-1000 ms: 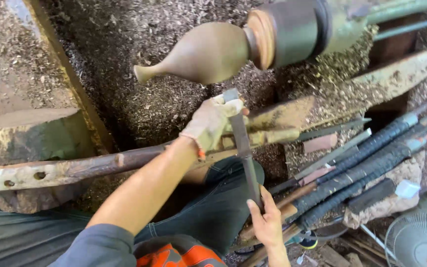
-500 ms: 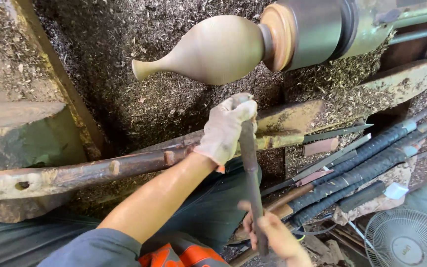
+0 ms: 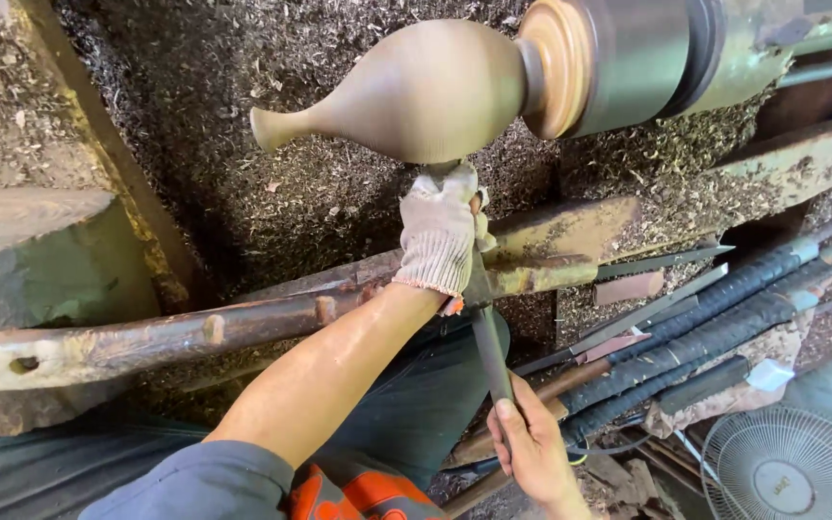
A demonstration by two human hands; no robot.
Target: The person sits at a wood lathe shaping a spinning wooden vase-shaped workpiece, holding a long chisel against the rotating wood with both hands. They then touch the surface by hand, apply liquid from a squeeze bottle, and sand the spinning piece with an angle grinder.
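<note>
A brown vase-shaped wooden piece (image 3: pixel 416 91) is mounted on a lathe chuck (image 3: pixel 618 58), narrow neck pointing left. My left hand (image 3: pixel 438 231), in a white knit glove, grips the front of a long metal turning tool (image 3: pixel 488 337) on the rusty tool rest (image 3: pixel 541 255). The tool's tip sits right under the vase's belly. My bare right hand (image 3: pixel 532 448) holds the tool's handle end low in the view, near my lap.
Wood shavings (image 3: pixel 243 193) cover the lathe bed. A rusty bar (image 3: pixel 146 337) runs to the left. Several long tools with black wrapped handles (image 3: pixel 705 318) lie at the right. A white fan (image 3: pixel 792 467) stands at the bottom right.
The gloved left hand and tool tip have moved up to the underside of the vase. The right hand has closed on the handle. The view has shifted closer.
</note>
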